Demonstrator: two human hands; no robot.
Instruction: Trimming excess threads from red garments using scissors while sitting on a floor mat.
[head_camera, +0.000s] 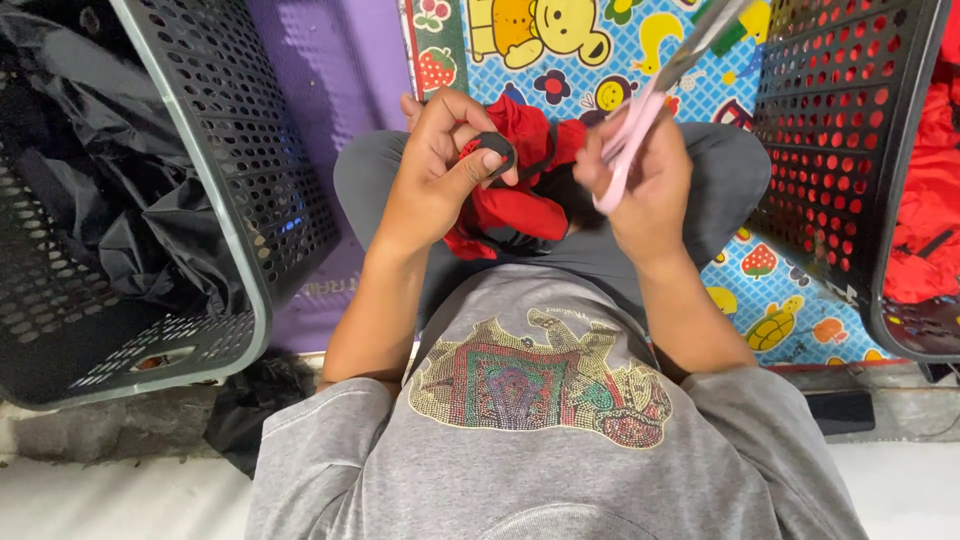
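- Red garment (510, 205) with black trim sits in the person's lap, between both hands, bunched up over the grey trousers.
- Far left: dark perforated plastic basket (215, 190) with a pale rim, tilted, holding crumpled black fabric (120, 200). More black fabric (250, 400) lies on the floor just below its corner.
- Purple mat (330, 70) shows between that basket and the person's left knee.
- Left hand (435, 165) is raised over the lap; thumb and fingers (470, 110) pinch a small black tab (495, 152) at the edge of the garment. Grip is closed on it, thumb on the near side.
- Centre bottom: the person's grey T-shirt (540, 440) with a multicoloured beaded patch on the chest.
- Right hand (650, 185) is just beside the garment, touching its right edge. Fingers are curled through the handles of the pink-handled scissors (640, 120), closed round them.
- Scissor blades point up and to the right, away from the person, over the play mat. Cannot tell if the blades are parted; the tip is blurred.
- Under the legs: children's play mat (600, 60), blue ground with cartoon bear, fruit and turtle prints.
- Far right: second dark perforated basket (850, 150), also tilted, with red fabric (925, 200) inside, same colour as the piece in the lap.
- Small dark flat object (842, 410) lies on the floor near that basket's lower corner; too indistinct to identify.
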